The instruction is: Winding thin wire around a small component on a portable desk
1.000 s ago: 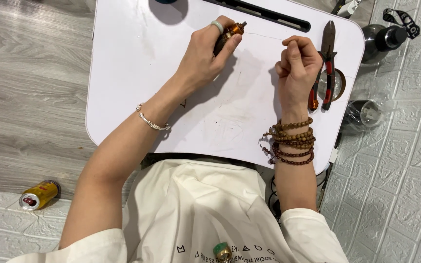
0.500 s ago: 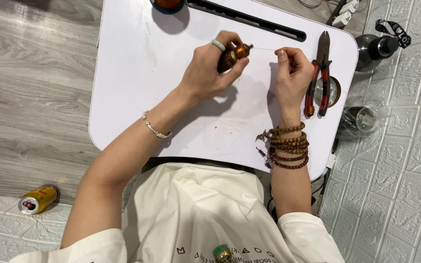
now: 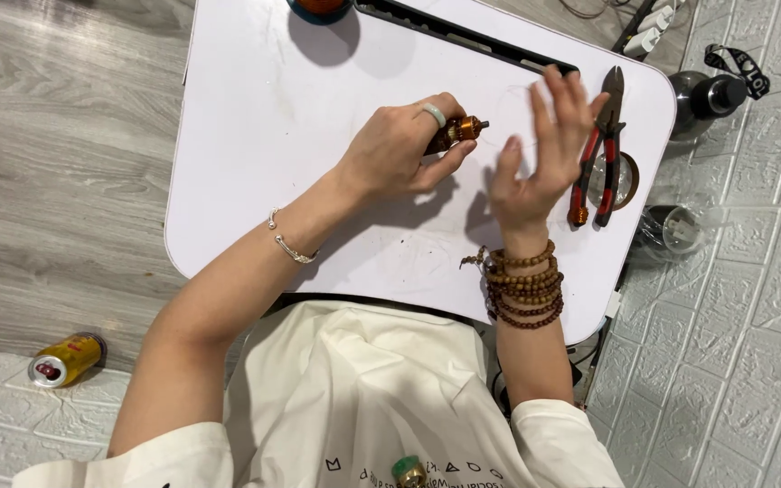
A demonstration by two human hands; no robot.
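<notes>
My left hand (image 3: 404,149) grips a small brown and brass tool (image 3: 456,132) with a thin tip pointing right, held just above the white lap table (image 3: 264,154). A ring sits on one finger and a thin silver bangle on that wrist. My right hand (image 3: 540,154) is raised beside the tool with its fingers spread apart and nothing visible in it; whether a faint thread runs near it is too faint to tell. Several wooden bead bracelets (image 3: 524,289) wrap the right wrist.
Red-handled pliers (image 3: 597,154) lie on the table's right side over a round recess. A black slot (image 3: 463,34) runs along the far edge, with a dark round object (image 3: 320,7) at the top. A dark bottle (image 3: 714,90) and clear cup (image 3: 675,230) stand right; a yellow can (image 3: 67,359) lies on the floor.
My right hand has gone from pinched fingers to an open, spread hand lifted near the pliers. My left hand keeps its hold on the small tool.
</notes>
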